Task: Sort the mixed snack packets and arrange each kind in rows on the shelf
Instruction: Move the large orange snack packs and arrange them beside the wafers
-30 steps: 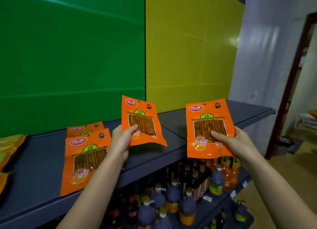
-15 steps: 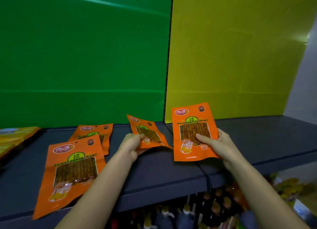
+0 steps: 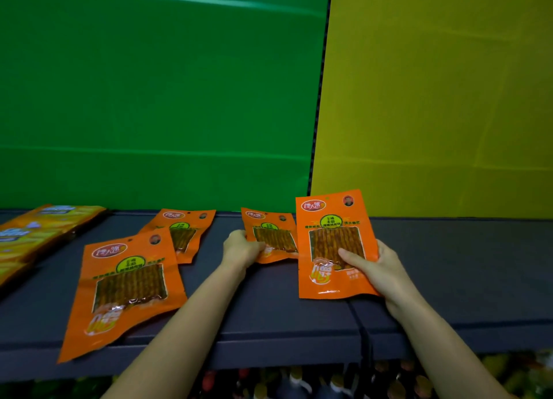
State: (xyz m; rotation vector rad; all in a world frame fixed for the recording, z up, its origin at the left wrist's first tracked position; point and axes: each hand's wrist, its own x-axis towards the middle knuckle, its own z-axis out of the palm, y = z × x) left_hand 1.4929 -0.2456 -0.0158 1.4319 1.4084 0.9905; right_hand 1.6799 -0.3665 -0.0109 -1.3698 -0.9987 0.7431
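Orange packet (image 3: 273, 234) low over shelf (image 3: 449, 264) at back, long axis front-to-back, pinched in my left hand (image 3: 241, 247). Second packet (image 3: 332, 243) gripped upright in right hand (image 3: 377, 267), nearer front edge. I judge back slot comes first; left hand closer.

Both forearms (image 3: 191, 318) bare, no sleeves showing.

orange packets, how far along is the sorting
Done: two orange packets lie on the shelf, front one, back one. In hand: left hand holds a third, right hand a fourth. Left: setting these down; yellow packets remain far left.
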